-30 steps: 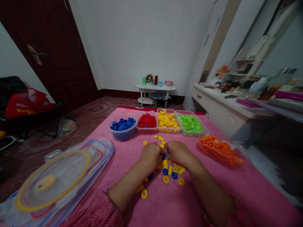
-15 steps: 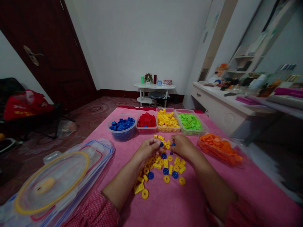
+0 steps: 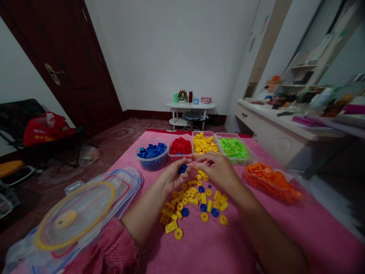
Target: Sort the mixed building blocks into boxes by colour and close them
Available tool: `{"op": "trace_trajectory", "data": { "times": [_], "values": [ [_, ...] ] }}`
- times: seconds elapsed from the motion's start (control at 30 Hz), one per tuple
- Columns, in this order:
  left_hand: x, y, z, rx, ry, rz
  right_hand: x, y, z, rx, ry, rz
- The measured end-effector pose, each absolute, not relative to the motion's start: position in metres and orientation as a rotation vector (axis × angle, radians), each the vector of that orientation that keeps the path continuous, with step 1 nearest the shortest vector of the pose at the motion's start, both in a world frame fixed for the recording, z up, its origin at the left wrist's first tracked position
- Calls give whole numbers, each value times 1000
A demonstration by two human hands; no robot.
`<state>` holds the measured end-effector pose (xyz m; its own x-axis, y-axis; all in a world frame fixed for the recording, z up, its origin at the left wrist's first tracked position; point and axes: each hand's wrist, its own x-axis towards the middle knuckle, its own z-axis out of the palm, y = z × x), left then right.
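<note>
My left hand is closed around blue building-block pieces, partly covered by its fingers. My right hand comes in from the other side, fingers bent, its tips meeting the left fingertips. Whatever those tips pinch is too small or hidden to name. Below both hands lie loose yellow bricks, yellow rings and several blue rings on the pink cloth.
Behind my hands stand a round tub of blue bricks and boxes of red bricks, yellow bricks and green pieces. A box of orange pieces is at right. Stacked clear lids lie left.
My right hand has moved left, from the loose pieces to my left fingertips. Blue pieces now sit together in my left hand, which has lifted slightly. The view has shifted a little.
</note>
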<state>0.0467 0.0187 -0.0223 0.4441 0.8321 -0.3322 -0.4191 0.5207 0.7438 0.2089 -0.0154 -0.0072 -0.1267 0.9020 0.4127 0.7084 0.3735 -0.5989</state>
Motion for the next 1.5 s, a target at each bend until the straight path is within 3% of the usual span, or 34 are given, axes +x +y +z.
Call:
{"op": "trace_trajectory", "data": {
  "times": [0.23,0.4,0.5,0.77,1.0,1.13,1.3,1.4,1.5],
  "values": [
    [-1,98,25,1208,1242,1388,234,-11,-11,-1605,-2100,444],
    [-9,95,18,2056,1603,1143,216,-16,-30,-1874,-2395,350],
    [8,53,6,2396,1419,1041,204,-18,-39,-1973,-2417,260],
    [51,-42,-52,2830,840,330,233,-10,-33,-1983,-2350,244],
    [62,-47,-74,3047,758,239,235,-3,-58,-1986,-2354,330],
    [58,-52,-65,2760,796,425,239,-2,-53,-1983,-2309,279],
    [57,-36,-55,1505,986,807,238,-6,-21,-1708,-2070,366],
    [57,-26,-52,815,800,750,220,-14,-7,-1444,-1931,498],
    [55,-21,-46,514,633,686,205,-20,-3,-1268,-1886,501]
  ]
}}
